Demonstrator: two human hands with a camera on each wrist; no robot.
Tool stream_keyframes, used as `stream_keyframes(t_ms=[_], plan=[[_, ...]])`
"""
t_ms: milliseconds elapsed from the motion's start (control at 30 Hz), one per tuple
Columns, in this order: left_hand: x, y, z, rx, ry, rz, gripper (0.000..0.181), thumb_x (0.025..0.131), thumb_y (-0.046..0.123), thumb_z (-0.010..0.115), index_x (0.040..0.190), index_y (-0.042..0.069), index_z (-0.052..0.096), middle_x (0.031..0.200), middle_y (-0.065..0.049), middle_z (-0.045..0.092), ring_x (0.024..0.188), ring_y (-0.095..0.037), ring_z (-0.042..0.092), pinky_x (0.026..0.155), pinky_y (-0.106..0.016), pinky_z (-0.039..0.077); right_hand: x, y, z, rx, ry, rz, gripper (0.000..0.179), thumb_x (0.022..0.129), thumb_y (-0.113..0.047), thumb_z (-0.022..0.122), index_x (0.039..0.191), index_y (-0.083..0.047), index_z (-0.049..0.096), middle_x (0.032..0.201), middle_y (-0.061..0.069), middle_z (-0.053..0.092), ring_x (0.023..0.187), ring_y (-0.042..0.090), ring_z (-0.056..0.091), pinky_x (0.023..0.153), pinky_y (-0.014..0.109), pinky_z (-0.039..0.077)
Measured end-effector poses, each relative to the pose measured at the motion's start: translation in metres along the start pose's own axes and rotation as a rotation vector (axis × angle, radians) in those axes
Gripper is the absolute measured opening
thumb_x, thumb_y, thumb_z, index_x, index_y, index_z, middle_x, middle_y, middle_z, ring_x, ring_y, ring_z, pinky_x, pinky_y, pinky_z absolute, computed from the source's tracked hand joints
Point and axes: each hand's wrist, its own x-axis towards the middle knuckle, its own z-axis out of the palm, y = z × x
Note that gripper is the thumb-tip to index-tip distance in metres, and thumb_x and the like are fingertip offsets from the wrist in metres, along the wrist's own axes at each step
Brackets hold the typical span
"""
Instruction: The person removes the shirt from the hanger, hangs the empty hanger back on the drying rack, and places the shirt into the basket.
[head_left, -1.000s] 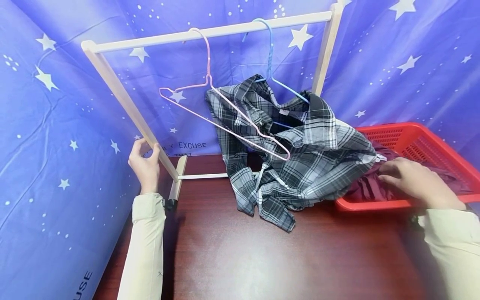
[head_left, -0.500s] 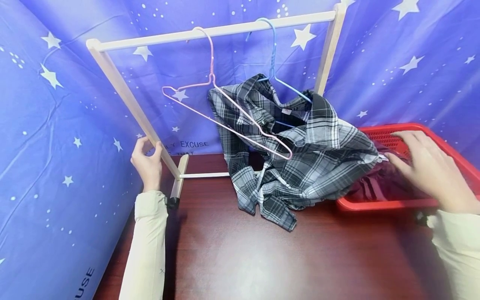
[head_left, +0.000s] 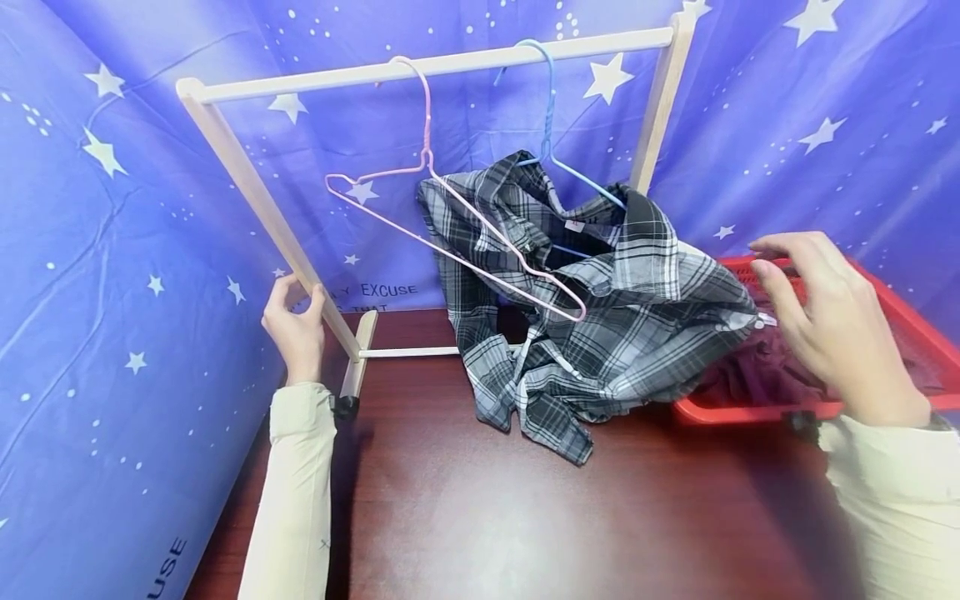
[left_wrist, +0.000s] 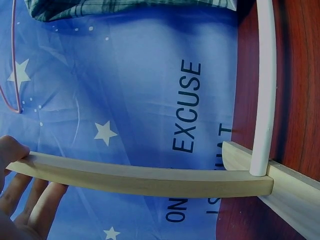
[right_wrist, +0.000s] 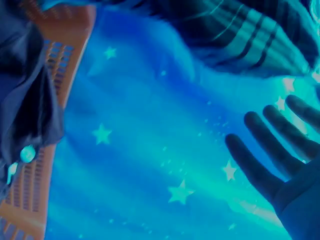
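My left hand (head_left: 295, 333) grips the left post (head_left: 258, 200) of a wooden clothes rack between thumb and fingers. In the left wrist view the thumb lies along one side of the post, the fingers on the other. My right hand (head_left: 840, 333) is raised over the red basket with fingers spread, holding nothing, close to the shoulder of a grey-and-black plaid shirt (head_left: 645, 333). That shirt hangs askew on a blue wire hanger (head_left: 550, 108) hooked over the rack's top bar (head_left: 315, 81). A bare pink hanger (head_left: 427, 125) hangs left of it, overlapping the shirt.
The red basket (head_left: 892, 279) on the right holds a dark maroon garment (head_left: 765, 367). The rack stands on a dark red-brown table (head_left: 480, 517). A blue curtain with white stars (head_left: 135, 292) closes off the back and left side.
My right hand has lifted from the maroon garment in the basket, its fingers opening, and moved up beside the plaid shirt. The left hand stays on the post.
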Motion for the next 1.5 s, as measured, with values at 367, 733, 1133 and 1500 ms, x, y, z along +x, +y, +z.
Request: stream_keyframes(t_ms=[367,733,1133,1500], plan=[[0.001,0.002,0.001,-0.003,-0.002,0.000,0.023,0.085,0.009,0.073,0.107,0.002,0.072,0.101,-0.015,0.074,0.082,-0.005,0.061,0.096,-0.031,0.045,0.020,-0.034,0.017,0.111,0.018,-0.125,0.050,0.084,-0.007,0.077,0.131,-0.008,0.060,0.118,0.012,0.065,0.110,-0.005,0.051,0.095,0.005,0.032],[0.000,-0.001,-0.001,-0.003,-0.002,0.004,0.022,0.085,0.009,0.073,0.106,0.001,0.071,0.100,-0.016,0.074,0.087,-0.025,0.065,0.099,-0.033,0.041,0.032,-0.053,0.039,0.116,0.027,-0.161,0.053,0.084,-0.012,0.078,0.133,-0.007,0.059,0.120,0.016,0.066,0.111,0.035,0.061,0.102,0.043,0.046],[-0.001,0.000,-0.002,-0.002,0.003,-0.003,0.021,0.085,0.008,0.072,0.105,0.000,0.071,0.098,-0.017,0.074,0.086,-0.021,0.065,0.097,-0.033,0.043,0.035,-0.064,0.050,0.193,0.078,-0.153,0.036,0.086,0.000,0.071,0.122,-0.002,0.066,0.111,0.015,0.070,0.102,0.032,0.064,0.100,0.012,0.039],[-0.001,0.002,-0.001,-0.018,-0.001,-0.003,0.022,0.085,0.007,0.072,0.106,0.000,0.071,0.100,-0.017,0.074,0.088,-0.026,0.066,0.097,-0.034,0.044,0.035,-0.065,0.054,0.170,0.086,-0.110,0.039,0.088,0.004,0.066,0.127,0.000,0.063,0.115,0.017,0.067,0.102,0.033,0.063,0.093,0.039,0.047]])
